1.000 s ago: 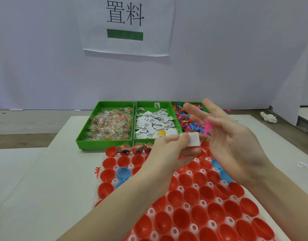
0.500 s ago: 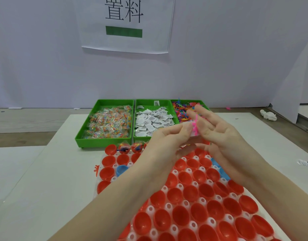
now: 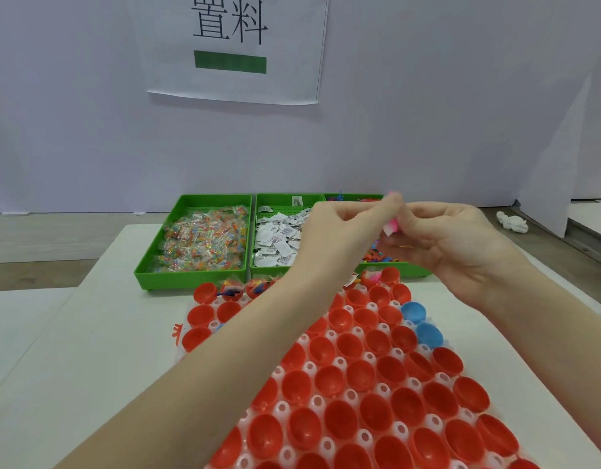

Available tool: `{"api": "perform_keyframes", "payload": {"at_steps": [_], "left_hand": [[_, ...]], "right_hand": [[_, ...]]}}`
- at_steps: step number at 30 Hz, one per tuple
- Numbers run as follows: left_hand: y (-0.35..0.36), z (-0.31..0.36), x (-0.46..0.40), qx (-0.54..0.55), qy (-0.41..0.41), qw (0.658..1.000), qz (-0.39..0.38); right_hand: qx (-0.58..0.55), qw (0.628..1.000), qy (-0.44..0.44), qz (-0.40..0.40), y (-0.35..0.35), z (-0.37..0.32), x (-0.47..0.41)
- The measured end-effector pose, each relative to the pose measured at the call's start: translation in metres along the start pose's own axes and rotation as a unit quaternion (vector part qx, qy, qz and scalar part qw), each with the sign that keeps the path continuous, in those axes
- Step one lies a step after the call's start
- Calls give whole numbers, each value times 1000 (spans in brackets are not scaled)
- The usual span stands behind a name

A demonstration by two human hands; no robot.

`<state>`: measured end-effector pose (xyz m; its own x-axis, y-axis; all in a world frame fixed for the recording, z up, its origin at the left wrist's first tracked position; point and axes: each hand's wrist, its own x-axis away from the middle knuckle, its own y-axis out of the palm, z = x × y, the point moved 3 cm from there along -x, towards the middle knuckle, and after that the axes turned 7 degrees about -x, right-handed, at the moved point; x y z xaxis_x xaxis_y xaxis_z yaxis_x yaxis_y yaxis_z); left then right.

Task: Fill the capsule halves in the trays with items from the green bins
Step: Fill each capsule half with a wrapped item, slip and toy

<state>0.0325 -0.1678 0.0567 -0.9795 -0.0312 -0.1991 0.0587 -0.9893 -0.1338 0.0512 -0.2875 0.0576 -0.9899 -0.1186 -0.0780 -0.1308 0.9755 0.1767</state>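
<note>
Both hands are up in the middle of the frame, meeting over the far end of the tray. The left hand (image 3: 339, 231) comes in from the lower left with its fingers curled, fingertips pinched against a small pink item (image 3: 392, 226). The right hand (image 3: 461, 245) comes in from the lower right, palm turned up and fingers bent inward, also gripping that pink piece — so both have hold of the same thing, with a bit of white showing at its lower edge.

Below them, filling the lower centre and right, is the white tray (image 3: 351, 396) packed with red capsule halves (image 3: 339, 414), plus two blue capsule halves (image 3: 421, 321) near its right edge. A few halves in the far row, by the bins, already have colourful bits in them.

Behind the tray sit three green bins side by side: the left bin (image 3: 194, 238) with clear packets of coloured pieces, the middle bin (image 3: 278, 231) with small white sachets, and the right bin (image 3: 360, 199) mostly hidden by the hands — some colourful bits visible.

A paper sign (image 3: 231, 45) with a green bar hangs at top centre.
</note>
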Motion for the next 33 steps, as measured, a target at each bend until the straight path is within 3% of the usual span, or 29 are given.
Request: {"api": "perform_keyframes", "payload": {"at_steps": [3, 5, 6, 11, 15, 18, 22, 26, 28, 31, 33], "left_hand": [[-1, -1, -7, -119, -18, 993, -14], [1, -4, -9, -112, -39, 992, -32], [1, -6, -9, -80, -55, 994, -40], [10, -19, -7, 38, -37, 999, -9], [23, -27, -10, 74, -37, 995, 58], [31, -30, -16, 77, -10, 995, 65], [36, -40, -30, -29, -1, 998, 55], [36, -60, -51, -169, -7, 985, -9], [35, -70, -60, -274, 16, 961, -40], [37, -84, -69, -450, 68, 887, -74], [42, -90, -72, -493, 92, 860, -92]], "right_hand": [[185, 976, -119, -3, -6, -8, 2], [307, 934, -181, -15, -9, -12, 4], [314, 930, -190, -20, -10, -12, 5], [188, 968, -164, 33, -15, 2, 12], [50, 996, -66, 31, -17, 14, 11], [-56, 998, 6, 20, -22, 19, 1], [-93, 994, 28, 51, -36, 27, -18], [34, 994, 8, 102, -58, 39, -36], [102, 988, 6, 112, -69, 44, -45], [253, 964, -12, 77, -77, 50, -52], [331, 942, -27, 54, -77, 51, -55]]}}
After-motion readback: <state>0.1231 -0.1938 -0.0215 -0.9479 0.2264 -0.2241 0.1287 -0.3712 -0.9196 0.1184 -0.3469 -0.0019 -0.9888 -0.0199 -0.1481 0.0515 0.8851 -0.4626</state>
